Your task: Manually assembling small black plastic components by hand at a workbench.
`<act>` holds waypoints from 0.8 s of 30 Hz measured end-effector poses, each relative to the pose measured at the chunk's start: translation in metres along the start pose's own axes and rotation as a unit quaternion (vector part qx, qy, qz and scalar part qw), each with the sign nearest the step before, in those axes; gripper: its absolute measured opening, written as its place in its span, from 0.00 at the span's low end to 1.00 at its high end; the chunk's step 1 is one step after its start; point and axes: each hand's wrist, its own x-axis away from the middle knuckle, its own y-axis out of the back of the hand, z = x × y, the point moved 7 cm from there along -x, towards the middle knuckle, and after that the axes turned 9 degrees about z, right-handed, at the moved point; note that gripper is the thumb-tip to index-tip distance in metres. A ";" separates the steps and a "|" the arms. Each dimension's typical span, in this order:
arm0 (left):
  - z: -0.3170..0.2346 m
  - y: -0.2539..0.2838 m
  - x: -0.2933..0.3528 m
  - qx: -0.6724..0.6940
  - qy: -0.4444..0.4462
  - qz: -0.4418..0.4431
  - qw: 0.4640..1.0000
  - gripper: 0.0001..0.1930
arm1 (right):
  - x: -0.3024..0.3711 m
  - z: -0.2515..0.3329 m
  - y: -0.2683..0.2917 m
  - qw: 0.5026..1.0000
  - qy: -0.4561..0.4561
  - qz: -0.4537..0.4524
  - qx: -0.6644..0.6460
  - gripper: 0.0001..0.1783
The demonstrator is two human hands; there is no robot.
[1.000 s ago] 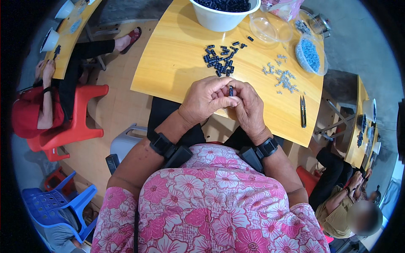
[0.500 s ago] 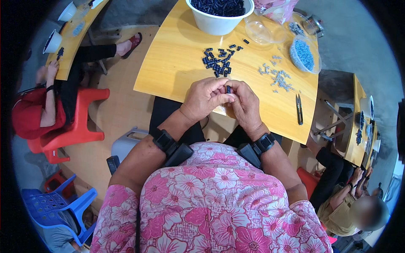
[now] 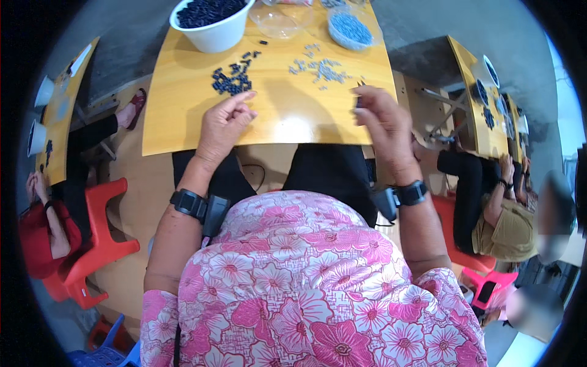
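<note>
I sit at a yellow wooden table. My left hand hovers over it with the fingers loosely apart and nothing in them, its fingertips just short of a small pile of dark plastic parts. My right hand is raised over the table's right edge, with the thumb and fingers pinched on a small dark part. A scatter of small grey pieces lies between the two hands, farther back. Both wrists wear black bands.
At the back stand a white bowl full of dark parts, a clear plastic bowl and a tub of blue-grey pieces. People sit at other yellow tables to the left and to the right, on red stools.
My hands were joined on a small dark part at the table's near edge. They have separated: the left moved toward the dark pile, the right swung out to the right edge.
</note>
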 end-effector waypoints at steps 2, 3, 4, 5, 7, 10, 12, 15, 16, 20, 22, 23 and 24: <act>-0.004 -0.001 -0.001 -0.011 0.001 -0.014 1.000 0.17 | 0.033 -0.011 0.039 0.996 -0.051 -0.066 0.004 0.16; -0.002 -0.004 -0.001 -0.006 0.002 -0.005 1.000 0.17 | 0.049 -0.017 0.054 0.992 -0.077 -0.095 0.013 0.16; -0.003 -0.003 -0.001 -0.017 -0.009 -0.009 1.000 0.17 | 0.063 -0.024 0.066 0.989 -0.088 -0.110 0.042 0.16; -0.004 -0.002 -0.002 -0.027 -0.019 -0.015 0.999 0.17 | 0.078 -0.035 0.074 0.988 -0.092 -0.112 0.043 0.16; -0.004 -0.002 -0.002 -0.010 -0.005 -0.004 1.000 0.16 | 0.107 -0.065 0.082 0.976 -0.143 -0.098 0.133 0.17; -0.004 -0.004 -0.004 -0.053 -0.013 0.017 0.998 0.16 | 0.133 -0.095 0.080 0.961 -0.182 -0.105 0.178 0.17; -0.006 -0.001 -0.004 -0.052 -0.010 0.011 0.999 0.16 | 0.138 -0.100 0.080 0.942 -0.211 -0.121 0.231 0.16; -0.001 0.002 0.002 -0.049 0.006 -0.001 0.999 0.16 | 0.123 -0.096 0.075 0.951 -0.154 -0.166 0.209 0.15; 0.001 -0.002 0.002 -0.041 0.026 -0.001 0.999 0.16 | 0.111 -0.087 0.071 0.953 -0.144 -0.148 0.223 0.13; -0.011 -0.008 0.002 -0.033 0.006 -0.004 0.999 0.15 | 0.041 -0.028 0.037 0.983 -0.108 -0.116 0.096 0.08; -0.016 -0.005 0.003 -0.046 0.003 -0.014 0.999 0.15 | 0.001 -0.009 0.014 0.992 -0.047 -0.071 0.093 0.08; -0.017 -0.006 0.003 -0.035 0.000 -0.009 0.999 0.15 | -0.018 0.003 0.002 0.995 0.001 -0.031 0.100 0.08; -0.017 -0.007 0.003 -0.023 -0.002 -0.003 1.000 0.14 | -0.037 0.009 -0.011 0.997 -0.001 -0.013 0.076 0.08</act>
